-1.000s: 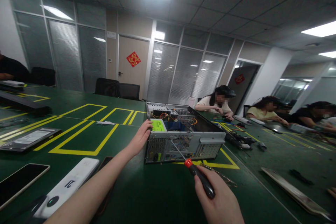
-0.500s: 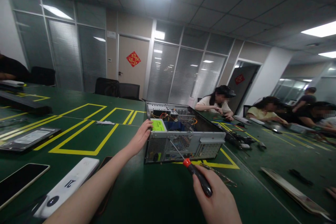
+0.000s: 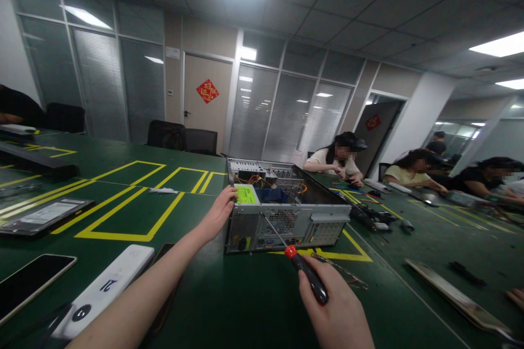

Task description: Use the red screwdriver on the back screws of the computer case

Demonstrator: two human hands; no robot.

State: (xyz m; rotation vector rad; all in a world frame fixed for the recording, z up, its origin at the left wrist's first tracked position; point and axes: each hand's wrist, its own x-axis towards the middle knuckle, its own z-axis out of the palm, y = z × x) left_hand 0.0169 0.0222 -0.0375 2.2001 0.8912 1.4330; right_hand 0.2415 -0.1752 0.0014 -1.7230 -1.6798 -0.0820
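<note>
An opened computer case lies on its side on the green table, its rear panel facing me. Inside its near left corner sits a power supply with a bright green label. My left hand grips that corner of the case, fingers bent over the edge beside the label. In my right hand is a screwdriver with a black and red handle. Its thin shaft slants up and left, and the tip meets the rear panel near the top edge, where a screw is too small to make out.
Glasses lie just beyond my right hand. To the left are a white device marked 21, a phone and a hard drive. Cables lie right of the case. A co-worker sits beyond it.
The screwdriver and my right hand have shifted very slightly left, its tip staying at the rear panel. My left hand keeps its place on the case.
</note>
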